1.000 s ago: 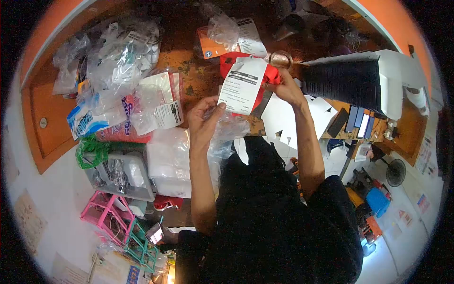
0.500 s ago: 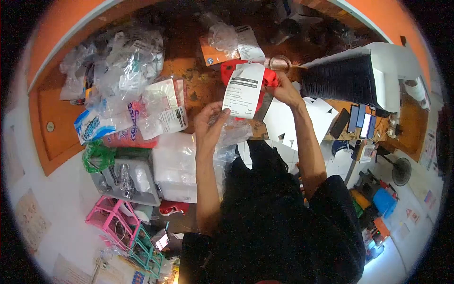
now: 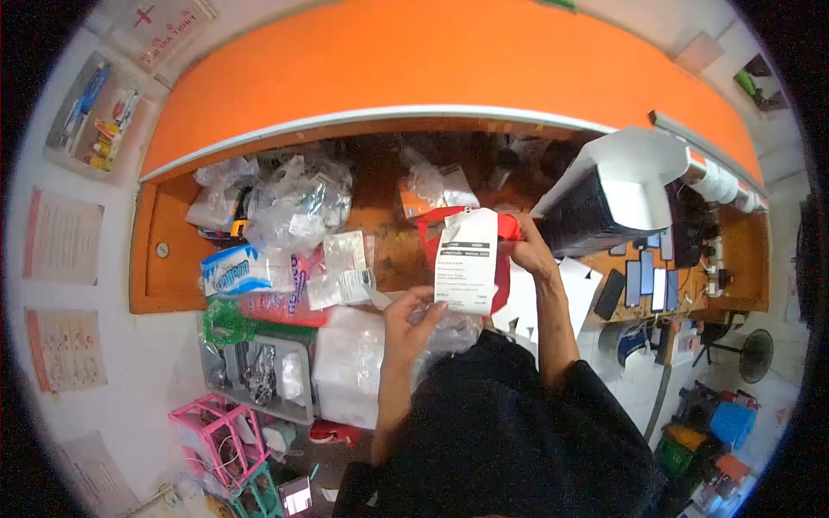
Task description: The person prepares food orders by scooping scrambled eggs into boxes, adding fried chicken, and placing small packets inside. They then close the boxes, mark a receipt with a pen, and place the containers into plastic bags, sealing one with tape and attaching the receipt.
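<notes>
A long white printed slip hangs in front of a red bag near the middle of the view. My left hand pinches the slip's lower left edge between thumb and fingers. On the right, my right hand is closed on the upper right part of the red bag, beside the slip's edge. Behind them, an orange card and clear plastic lie on the wooden desk.
Clear plastic bags and a blue-white pack lie at left, above a grey tray. A tall black stack stands at right near several phones. An orange panel spans the back.
The view has tilted up, showing more of the orange panel and left wall. Both hands still hold the slip and red bag, which now appear lower in the view.
</notes>
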Tool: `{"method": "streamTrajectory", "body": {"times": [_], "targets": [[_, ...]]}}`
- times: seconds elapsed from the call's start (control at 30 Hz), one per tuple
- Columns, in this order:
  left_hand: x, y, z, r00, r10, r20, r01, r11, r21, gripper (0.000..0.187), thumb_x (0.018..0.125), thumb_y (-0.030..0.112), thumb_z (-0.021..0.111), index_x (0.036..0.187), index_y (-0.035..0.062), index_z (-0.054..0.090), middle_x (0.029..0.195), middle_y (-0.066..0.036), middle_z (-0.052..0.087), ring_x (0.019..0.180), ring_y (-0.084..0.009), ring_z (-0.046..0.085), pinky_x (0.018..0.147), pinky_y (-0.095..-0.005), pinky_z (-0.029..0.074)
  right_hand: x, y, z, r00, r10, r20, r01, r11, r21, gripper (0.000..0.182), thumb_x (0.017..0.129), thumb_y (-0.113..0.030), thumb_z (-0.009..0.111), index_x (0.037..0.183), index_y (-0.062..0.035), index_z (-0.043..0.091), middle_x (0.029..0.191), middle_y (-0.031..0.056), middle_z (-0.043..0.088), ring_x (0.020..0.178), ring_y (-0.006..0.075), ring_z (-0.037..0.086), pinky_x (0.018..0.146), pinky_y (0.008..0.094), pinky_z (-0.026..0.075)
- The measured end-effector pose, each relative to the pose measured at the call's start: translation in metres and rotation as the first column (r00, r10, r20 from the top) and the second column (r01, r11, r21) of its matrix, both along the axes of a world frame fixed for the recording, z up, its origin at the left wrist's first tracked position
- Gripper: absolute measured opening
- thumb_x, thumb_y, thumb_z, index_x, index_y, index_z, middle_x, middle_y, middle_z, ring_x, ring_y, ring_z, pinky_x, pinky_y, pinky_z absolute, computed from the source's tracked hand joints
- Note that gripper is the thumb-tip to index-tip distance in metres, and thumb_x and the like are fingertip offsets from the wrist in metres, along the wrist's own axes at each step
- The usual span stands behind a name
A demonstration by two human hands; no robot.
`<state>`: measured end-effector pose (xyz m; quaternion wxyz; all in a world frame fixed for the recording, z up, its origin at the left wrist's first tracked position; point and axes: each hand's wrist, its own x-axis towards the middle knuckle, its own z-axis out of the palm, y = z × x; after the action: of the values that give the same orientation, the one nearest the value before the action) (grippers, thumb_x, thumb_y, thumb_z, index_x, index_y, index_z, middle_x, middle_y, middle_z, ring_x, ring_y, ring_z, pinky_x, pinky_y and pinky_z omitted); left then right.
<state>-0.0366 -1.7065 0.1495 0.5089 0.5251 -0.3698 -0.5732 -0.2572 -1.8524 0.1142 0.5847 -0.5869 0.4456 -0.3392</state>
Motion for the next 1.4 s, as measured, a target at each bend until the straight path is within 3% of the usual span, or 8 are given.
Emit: {"method": "streamTrajectory", "body": {"times": [0.23, 0.3, 0.37, 0.43, 0.7, 1.03, 1.1, 1.4], "targets": [[-0.014, 0.009, 0.056, 0.99, -0.011, 0.138, 0.042, 0.973, -0.228, 0.013, 0.082, 0.001, 0.071, 0.093, -0.0038, 0.065, 0.09, -0.007, 0.069, 0.085, -0.0124, 0.063, 0.079, -0.0269, 0.049, -0.01, 0.011, 0.124, 0.933, 0.167, 0.319, -0.084, 0.963, -0.257, 0.03, 0.068, 0.01, 0.062, 0.098, 0.0043, 0.066, 0.089, 0.0047, 0.069, 0.085, 0.0107, 0.059, 0.079, 0.0281, 0.047], [-0.017, 0.011, 0.068, 0.992, -0.019, 0.122, 0.049, 0.967, -0.25, 0.014, 0.081, 0.002, 0.072, 0.091, -0.0037, 0.065, 0.088, -0.008, 0.069, 0.084, -0.0124, 0.063, 0.078, -0.0272, 0.049, -0.006, 0.017, 0.146, 0.946, 0.165, 0.279, -0.072, 0.946, -0.316, 0.04, 0.061, 0.01, 0.063, 0.1, 0.0036, 0.066, 0.087, 0.002, 0.066, 0.075, 0.008, 0.057, 0.064, 0.0241, 0.046], [-0.017, 0.012, 0.073, 0.986, -0.001, 0.167, 0.057, 0.943, -0.327, 0.013, 0.08, 0.002, 0.073, 0.089, -0.0036, 0.065, 0.086, -0.008, 0.069, 0.081, -0.0122, 0.062, 0.076, -0.0268, 0.048, -0.01, 0.014, 0.144, 0.921, 0.195, 0.338, -0.076, 0.939, -0.334, 0.035, 0.065, 0.009, 0.062, 0.099, 0.0043, 0.066, 0.085, 0.0019, 0.065, 0.071, 0.0066, 0.055, 0.058, 0.0227, 0.042], [-0.019, 0.014, 0.078, 0.988, 0.004, 0.154, 0.05, 0.937, -0.347, 0.012, 0.08, 0.003, 0.073, 0.087, -0.0032, 0.065, 0.085, -0.007, 0.068, 0.08, -0.0117, 0.061, 0.075, -0.0267, 0.047, -0.007, 0.017, 0.16, 0.911, 0.252, 0.325, -0.151, 0.941, -0.303, 0.014, 0.07, 0.01, 0.062, 0.082, 0.0034, 0.059, 0.079, -0.0002, 0.058, 0.077, 0.0085, 0.051, 0.071, 0.0265, 0.044], [-0.017, 0.015, 0.087, 0.996, 0.003, 0.093, 0.031, 0.929, -0.368, 0.011, 0.08, 0.002, 0.072, 0.087, -0.0026, 0.065, 0.086, -0.008, 0.067, 0.082, -0.0124, 0.059, 0.077, -0.0265, 0.046, -0.007, 0.029, 0.155, 0.889, 0.142, 0.436, -0.088, 0.986, -0.142, 0.019, 0.065, 0.013, 0.056, 0.08, 0.0018, 0.059, 0.078, -0.0025, 0.056, 0.078, 0.0091, 0.053, 0.07, 0.0238, 0.045], [-0.009, 0.025, 0.076, 0.992, -0.04, 0.119, 0.081, 0.926, -0.369, 0.017, 0.078, 0.005, 0.075, 0.089, -0.0037, 0.065, 0.089, -0.01, 0.068, 0.081, -0.0158, 0.062, 0.077, -0.0301, 0.049, -0.008, 0.038, 0.156, 0.905, 0.148, 0.399, -0.052, 0.969, -0.243, 0.02, 0.067, 0.007, 0.062, 0.085, -0.0008, 0.063, 0.08, -0.0021, 0.062, 0.078, 0.0082, 0.055, 0.073, 0.0291, 0.048], [-0.009, 0.02, 0.075, 0.978, -0.007, 0.207, 0.09, 0.914, -0.396, 0.017, 0.078, 0.008, 0.073, 0.089, -0.0029, 0.066, 0.085, -0.007, 0.066, 0.079, -0.0128, 0.058, 0.076, -0.0277, 0.046, -0.012, 0.037, 0.153, 0.95, 0.145, 0.275, -0.027, 0.92, -0.391, 0.017, 0.07, 0.002, 0.064, 0.086, 0.0007, 0.063, 0.082, -0.0009, 0.066, 0.08, 0.0096, 0.056, 0.076, 0.0297, 0.047], [-0.027, 0.012, 0.095, 0.996, -0.035, 0.081, 0.064, 0.923, -0.381, 0.054, 0.077, 0.02, 0.075, 0.121, -0.0072, 0.058, 0.109, -0.012, 0.064, 0.098, -0.0189, 0.06, 0.089, -0.0301, 0.044, -0.02, 0.045, 0.18, 0.89, 0.149, 0.432, 0.023, 0.929, -0.37, 0.008, 0.074, 0.0, 0.065, 0.082, 0.0004, 0.063, 0.081, -0.0039, 0.065, 0.079, 0.0067, 0.055, 0.074, 0.0258, 0.045]]}}
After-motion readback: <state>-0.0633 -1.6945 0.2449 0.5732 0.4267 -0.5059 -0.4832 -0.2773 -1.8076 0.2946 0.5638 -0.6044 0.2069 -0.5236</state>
